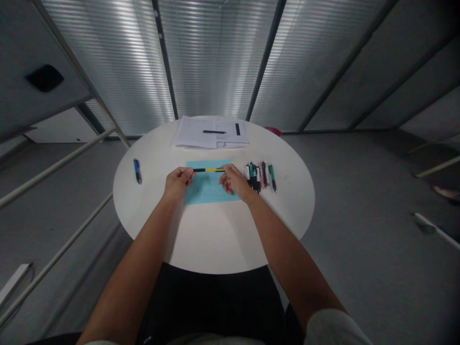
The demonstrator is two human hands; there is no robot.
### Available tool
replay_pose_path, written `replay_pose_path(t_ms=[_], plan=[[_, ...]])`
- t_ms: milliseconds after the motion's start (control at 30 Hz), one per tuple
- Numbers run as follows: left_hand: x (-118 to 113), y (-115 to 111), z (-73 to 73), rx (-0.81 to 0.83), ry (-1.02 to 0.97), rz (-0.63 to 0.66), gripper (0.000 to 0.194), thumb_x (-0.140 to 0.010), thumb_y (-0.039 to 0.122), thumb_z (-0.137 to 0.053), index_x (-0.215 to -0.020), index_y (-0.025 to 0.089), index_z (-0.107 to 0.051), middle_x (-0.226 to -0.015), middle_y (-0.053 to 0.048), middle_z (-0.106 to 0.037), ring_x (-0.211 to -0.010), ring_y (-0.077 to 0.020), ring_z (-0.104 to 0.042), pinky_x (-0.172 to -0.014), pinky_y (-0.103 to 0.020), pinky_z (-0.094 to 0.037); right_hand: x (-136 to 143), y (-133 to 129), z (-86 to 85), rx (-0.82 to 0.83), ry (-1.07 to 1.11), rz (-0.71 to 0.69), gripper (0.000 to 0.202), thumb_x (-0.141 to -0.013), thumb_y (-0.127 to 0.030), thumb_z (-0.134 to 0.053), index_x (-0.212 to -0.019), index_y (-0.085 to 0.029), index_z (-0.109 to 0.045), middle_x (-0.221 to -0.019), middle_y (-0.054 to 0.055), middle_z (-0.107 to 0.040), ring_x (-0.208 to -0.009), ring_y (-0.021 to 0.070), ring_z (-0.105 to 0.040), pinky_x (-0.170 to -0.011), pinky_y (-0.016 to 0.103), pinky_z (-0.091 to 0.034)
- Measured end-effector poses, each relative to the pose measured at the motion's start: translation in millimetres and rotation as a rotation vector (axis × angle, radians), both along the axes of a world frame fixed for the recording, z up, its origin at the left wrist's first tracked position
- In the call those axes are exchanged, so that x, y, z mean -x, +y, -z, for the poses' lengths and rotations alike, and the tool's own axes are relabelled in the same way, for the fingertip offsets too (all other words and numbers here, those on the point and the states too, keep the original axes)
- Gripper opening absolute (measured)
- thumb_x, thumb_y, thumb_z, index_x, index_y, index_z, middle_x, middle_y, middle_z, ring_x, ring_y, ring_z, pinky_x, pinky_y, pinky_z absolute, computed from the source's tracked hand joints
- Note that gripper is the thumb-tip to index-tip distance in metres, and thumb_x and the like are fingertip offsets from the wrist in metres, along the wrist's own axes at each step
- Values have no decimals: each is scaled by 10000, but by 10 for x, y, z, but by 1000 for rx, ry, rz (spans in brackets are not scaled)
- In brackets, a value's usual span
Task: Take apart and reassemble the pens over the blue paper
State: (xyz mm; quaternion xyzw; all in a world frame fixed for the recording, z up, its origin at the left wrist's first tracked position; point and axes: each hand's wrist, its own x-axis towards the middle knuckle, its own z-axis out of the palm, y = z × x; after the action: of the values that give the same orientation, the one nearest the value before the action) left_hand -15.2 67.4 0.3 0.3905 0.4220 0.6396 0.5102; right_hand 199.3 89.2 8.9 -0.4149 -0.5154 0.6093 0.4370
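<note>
A slim black-and-yellow pen (210, 170) is stretched level between my two hands, above a light blue sheet (206, 191). My left hand (178, 181) pinches its black end between thumb and fingers. At the other end, my right hand (233, 181) grips the yellow part, its lower fingers curled. What lies under the fingertips is hidden. Just right of my right hand, a group of pens (261, 176) in black, green, white and pink lies side by side on the white round table (215, 249).
A blue pen (137, 171) lies alone at the table's left. Stacked papers (196, 133) rest at the far edge, with a black pen (214, 132) on top. Pale metal rails (57, 165) stand left of the table. Blinds (219, 57) rise behind it.
</note>
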Motion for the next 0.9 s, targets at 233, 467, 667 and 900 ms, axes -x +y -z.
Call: replay_pose_path(t_ms=[233, 467, 667, 900], plan=[[-12, -14, -18, 28, -14, 32, 247, -648, 329, -810, -714, 144, -661, -676, -31, -634, -526, -69, -456, -506, -231, -351, 8, 4, 1, -72, 38, 56, 404, -687, -407, -712, -998, -248, -508, -759, -60, -604, -469, 77, -535, -337, 169, -373], [-6, 13, 3, 4, -3, 4, 219, -668, 319, -790, -707, 146, -661, -658, -24, -621, -520, -70, -463, -503, -225, -342, 50, 6, 2, -104, 1, 99, 371, -710, -468, -708, -937, -231, -534, -584, -90, -515, -398, 61, -433, -311, 160, -302], [-9, 17, 4, 38, -8, -6, 227, -662, 321, -785, -726, 149, -651, -669, -20, -624, -515, -73, -488, -505, -227, -364, 11, 35, -28, -68, 199, 132, 357, -607, -364, -793, -860, -223, -584, -751, -48, -575, -583, 94, -564, -417, 205, -450], [2, 42, 53, 36, 63, -43, 225, -687, 327, -751, -769, 160, -624, -736, -31, -652, -560, -96, -553, -546, -252, -437, -136, 84, -107, -88, 324, 341, 304, -641, -347, -774, -868, -230, -608, -748, -59, -563, -618, 79, -548, -461, 186, -434]])
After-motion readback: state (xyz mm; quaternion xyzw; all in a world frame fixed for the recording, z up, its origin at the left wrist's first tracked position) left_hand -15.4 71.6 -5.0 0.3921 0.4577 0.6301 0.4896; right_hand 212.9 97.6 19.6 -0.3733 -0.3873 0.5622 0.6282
